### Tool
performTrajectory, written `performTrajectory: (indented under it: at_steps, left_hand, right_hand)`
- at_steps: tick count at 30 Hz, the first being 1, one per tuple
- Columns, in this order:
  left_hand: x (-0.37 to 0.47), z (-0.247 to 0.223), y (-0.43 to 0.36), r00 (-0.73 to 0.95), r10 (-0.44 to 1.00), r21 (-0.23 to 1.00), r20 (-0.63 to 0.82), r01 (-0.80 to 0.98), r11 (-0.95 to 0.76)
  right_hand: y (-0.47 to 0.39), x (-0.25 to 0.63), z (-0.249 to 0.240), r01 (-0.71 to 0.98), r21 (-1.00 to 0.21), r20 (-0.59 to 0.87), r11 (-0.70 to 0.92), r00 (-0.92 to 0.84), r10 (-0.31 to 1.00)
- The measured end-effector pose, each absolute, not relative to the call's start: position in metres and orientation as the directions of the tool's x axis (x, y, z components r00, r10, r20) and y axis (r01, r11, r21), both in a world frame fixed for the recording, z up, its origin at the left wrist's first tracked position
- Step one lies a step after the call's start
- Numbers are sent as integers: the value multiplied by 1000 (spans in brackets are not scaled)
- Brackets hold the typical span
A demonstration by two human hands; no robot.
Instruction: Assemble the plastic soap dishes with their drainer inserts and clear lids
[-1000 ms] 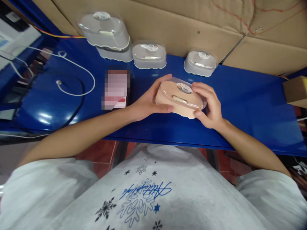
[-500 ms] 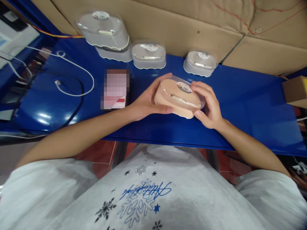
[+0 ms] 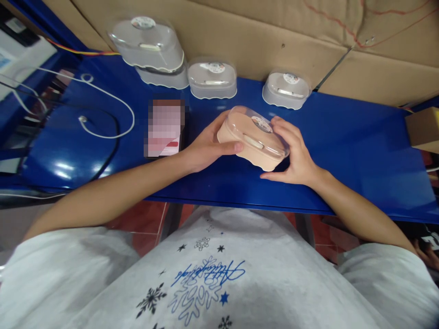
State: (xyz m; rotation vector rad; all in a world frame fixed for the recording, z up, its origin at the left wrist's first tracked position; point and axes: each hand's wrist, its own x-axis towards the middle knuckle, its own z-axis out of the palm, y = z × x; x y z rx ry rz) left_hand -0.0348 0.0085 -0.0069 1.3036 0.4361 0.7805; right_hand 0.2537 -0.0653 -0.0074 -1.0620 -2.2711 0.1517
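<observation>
A peach-coloured oval plastic box [image 3: 242,125] with a clear domed lid, a pale handle and a round sticker is tilted in front of me, above the blue tabletop. My left hand [image 3: 209,147] is wrapped round its left end, thumb along the front and the other fingers mostly hidden behind. My right hand [image 3: 298,155] is at the right end, its fingertips against the lid's far side. Its thumb stretches out below the front wall, with a small gap showing between them.
Grey boxes with clear lids stand along the back: two stacked [image 3: 147,45], one in the middle [image 3: 212,80], one farther right [image 3: 286,89]. A phone-like device with a blurred screen [image 3: 164,128] lies left of my hands. Cables [image 3: 133,112] loop across the left side; a cardboard box [image 3: 423,130] sits far right.
The peach box has tipped and turned, its right end lower and more of its front wall showing. My right thumb has come off the front and slid down to the left.
</observation>
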Motion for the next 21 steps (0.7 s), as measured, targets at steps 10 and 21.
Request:
performTrajectory:
  at_steps: [10,21]
  left_hand:
    - [-36,-14,16,667,725,979,174,-194,-56]
    - [-35,-20,22,691,686,964,226,-56,-261]
  right_hand:
    - [-63,261,-7,766,-282,482,579,-408,775]
    - [-58,260,0,610,-607,322,509,-396,860]
